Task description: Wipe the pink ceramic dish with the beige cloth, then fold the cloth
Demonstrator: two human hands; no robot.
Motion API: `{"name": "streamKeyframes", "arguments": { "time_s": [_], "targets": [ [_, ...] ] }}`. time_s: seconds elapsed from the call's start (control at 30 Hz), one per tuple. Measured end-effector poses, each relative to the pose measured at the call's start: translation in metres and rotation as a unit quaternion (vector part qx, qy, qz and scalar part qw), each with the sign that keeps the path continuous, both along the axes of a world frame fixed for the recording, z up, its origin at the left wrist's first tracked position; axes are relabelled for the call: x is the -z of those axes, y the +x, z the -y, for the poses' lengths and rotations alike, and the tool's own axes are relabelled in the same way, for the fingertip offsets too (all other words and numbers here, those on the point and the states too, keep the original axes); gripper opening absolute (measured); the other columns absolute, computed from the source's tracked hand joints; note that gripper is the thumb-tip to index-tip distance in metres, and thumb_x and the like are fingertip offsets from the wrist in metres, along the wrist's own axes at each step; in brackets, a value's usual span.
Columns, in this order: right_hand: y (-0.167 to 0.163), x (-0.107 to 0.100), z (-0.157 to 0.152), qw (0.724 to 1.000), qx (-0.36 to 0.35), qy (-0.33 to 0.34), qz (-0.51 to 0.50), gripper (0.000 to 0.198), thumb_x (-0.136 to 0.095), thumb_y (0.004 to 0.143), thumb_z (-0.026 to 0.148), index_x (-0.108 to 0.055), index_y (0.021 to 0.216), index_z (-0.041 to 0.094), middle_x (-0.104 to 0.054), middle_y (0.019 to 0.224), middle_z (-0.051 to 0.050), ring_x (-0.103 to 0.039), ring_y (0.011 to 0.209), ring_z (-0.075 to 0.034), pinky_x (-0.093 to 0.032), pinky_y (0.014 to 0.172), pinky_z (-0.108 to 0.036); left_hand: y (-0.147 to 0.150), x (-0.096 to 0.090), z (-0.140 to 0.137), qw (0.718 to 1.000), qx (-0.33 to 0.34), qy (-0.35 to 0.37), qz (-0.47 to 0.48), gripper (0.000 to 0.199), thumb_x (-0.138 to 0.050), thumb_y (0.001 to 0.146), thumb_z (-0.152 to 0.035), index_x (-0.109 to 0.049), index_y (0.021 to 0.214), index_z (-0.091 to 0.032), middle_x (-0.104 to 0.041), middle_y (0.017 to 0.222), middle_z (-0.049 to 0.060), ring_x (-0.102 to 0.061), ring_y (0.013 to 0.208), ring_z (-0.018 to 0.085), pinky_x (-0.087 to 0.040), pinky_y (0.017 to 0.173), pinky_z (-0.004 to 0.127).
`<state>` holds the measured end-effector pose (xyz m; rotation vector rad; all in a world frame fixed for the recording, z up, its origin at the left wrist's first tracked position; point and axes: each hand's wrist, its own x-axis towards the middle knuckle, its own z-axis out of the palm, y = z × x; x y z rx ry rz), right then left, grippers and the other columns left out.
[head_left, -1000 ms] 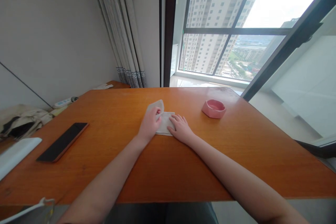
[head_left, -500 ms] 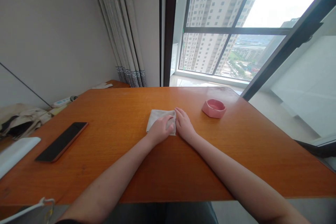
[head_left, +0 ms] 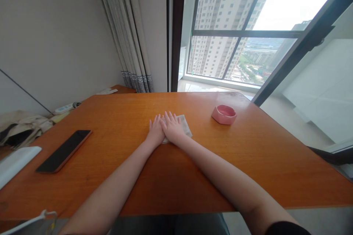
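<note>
A folded pale grey cloth (head_left: pixel 186 126) lies flat on the wooden table, partly covered by both hands. My right hand (head_left: pixel 173 128) rests palm down on top of it, fingers stretched out and slightly spread. Beside it, at the cloth's left edge, my left hand (head_left: pixel 156 131) lies flat with its fingers extended. The two hands touch or overlap near the thumbs. How much cloth lies under the left hand is hidden.
On the orange-brown table (head_left: pixel 116 117), a pink angular bowl (head_left: pixel 224 114) stands to the right. A dark phone (head_left: pixel 64 151) lies at the left, near a white object (head_left: pixel 18 163). A curtain (head_left: pixel 129 44) and window are behind.
Both hands have moved left. My right hand has come from the cloth's right side onto its top, my left has slid to its left edge and flattened. The cloth looks slightly turned.
</note>
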<state>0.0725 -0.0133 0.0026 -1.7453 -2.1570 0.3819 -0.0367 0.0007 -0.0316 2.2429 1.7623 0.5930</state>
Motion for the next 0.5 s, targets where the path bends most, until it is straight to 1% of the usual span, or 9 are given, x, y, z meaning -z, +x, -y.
{"name": "streamKeyframes", "arguments": {
  "time_s": [0.07,0.13,0.2,0.27,0.33,0.4,0.43,0.47,0.5],
  "targets": [
    [0.015,0.008,0.0,0.999,0.006,-0.012,0.051,0.066,-0.025,0.091,0.055,-0.026,0.144,0.015,-0.019,0.152,-0.014,-0.012,0.14,-0.033,-0.008,0.11,-0.054,-0.009,-0.004,-0.004,1.0,-0.027,-0.003,-0.007,0.051,-0.026,0.092,-0.031,-0.032,0.14,-0.013,-0.025,0.149,0.018,-0.019,0.139,0.029,-0.013,0.11,0.055],
    [0.036,0.015,0.006,0.996,-0.002,-0.013,0.092,0.069,-0.029,0.089,0.059,-0.028,0.143,0.016,-0.02,0.152,-0.013,-0.01,0.14,-0.034,-0.006,0.11,-0.054,-0.015,-0.006,-0.007,0.999,-0.042,-0.007,-0.013,0.051,-0.026,0.092,-0.033,-0.035,0.138,-0.012,-0.025,0.149,0.018,-0.019,0.139,0.029,-0.014,0.11,0.055],
    [0.059,0.018,0.018,0.993,-0.008,-0.004,0.116,0.07,-0.028,0.088,0.06,-0.028,0.144,0.018,-0.02,0.152,-0.012,-0.01,0.14,-0.033,-0.007,0.11,-0.053,-0.016,-0.007,-0.007,0.999,-0.026,-0.009,-0.026,0.049,-0.031,0.091,-0.035,-0.04,0.134,-0.013,-0.025,0.149,0.017,-0.02,0.139,0.03,-0.014,0.109,0.056],
    [0.087,0.018,0.034,0.991,-0.005,0.004,0.137,0.07,-0.026,0.088,0.061,-0.028,0.144,0.019,-0.021,0.152,-0.011,-0.012,0.14,-0.032,-0.009,0.111,-0.052,-0.012,-0.008,-0.003,0.999,0.006,-0.006,-0.033,0.047,-0.036,0.089,-0.035,-0.044,0.131,-0.014,-0.027,0.149,0.017,-0.02,0.138,0.031,-0.013,0.109,0.058],
    [0.121,0.019,0.05,0.987,0.0,0.008,0.158,0.069,-0.026,0.088,0.06,-0.029,0.143,0.019,-0.021,0.152,-0.009,-0.013,0.14,-0.032,-0.011,0.111,-0.05,-0.006,-0.01,0.002,0.999,0.045,0.014,-0.015,0.043,-0.039,0.088,-0.034,-0.048,0.126,-0.015,-0.034,0.145,0.016,-0.027,0.136,0.03,-0.017,0.109,0.055],
    [0.162,0.023,0.064,0.985,0.0,0.008,0.175,0.067,-0.027,0.089,0.058,-0.03,0.143,0.02,-0.022,0.152,-0.007,-0.016,0.14,-0.029,-0.012,0.112,-0.048,-0.001,-0.013,0.006,0.995,0.089,0.036,0.026,0.034,-0.039,0.088,-0.032,-0.055,0.113,-0.016,-0.049,0.131,0.014,-0.043,0.124,0.026,-0.03,0.105,0.045],
    [0.184,0.025,0.07,0.984,0.013,0.008,0.18,0.066,-0.027,0.089,0.058,-0.03,0.143,0.021,-0.023,0.152,-0.007,-0.018,0.14,-0.028,-0.012,0.113,-0.047,0.001,-0.015,0.007,0.992,0.107,0.041,0.046,0.029,-0.038,0.088,-0.031,-0.057,0.104,-0.016,-0.057,0.118,0.012,-0.051,0.113,0.023,-0.038,0.099,0.04],
    [0.206,0.028,0.074,0.983,0.031,0.005,0.183,0.065,-0.027,0.088,0.058,-0.03,0.143,0.022,-0.023,0.151,-0.006,-0.018,0.14,-0.028,-0.012,0.113,-0.047,0.003,-0.016,0.008,0.99,0.121,0.039,0.06,0.026,-0.037,0.088,-0.03,-0.058,0.096,-0.017,-0.061,0.104,0.01,-0.056,0.099,0.02,-0.043,0.09,0.035],
    [0.226,0.031,0.078,0.982,0.042,0.0,0.186,0.066,-0.029,0.088,0.057,-0.03,0.143,0.022,-0.023,0.152,-0.005,-0.017,0.14,-0.027,-0.013,0.113,-0.046,0.004,-0.016,0.009,0.988,0.132,0.032,0.068,0.024,-0.037,0.088,-0.03,-0.058,0.09,-0.018,-0.062,0.092,0.007,-0.058,0.087,0.018,-0.046,0.081,0.032]
  ]
}}
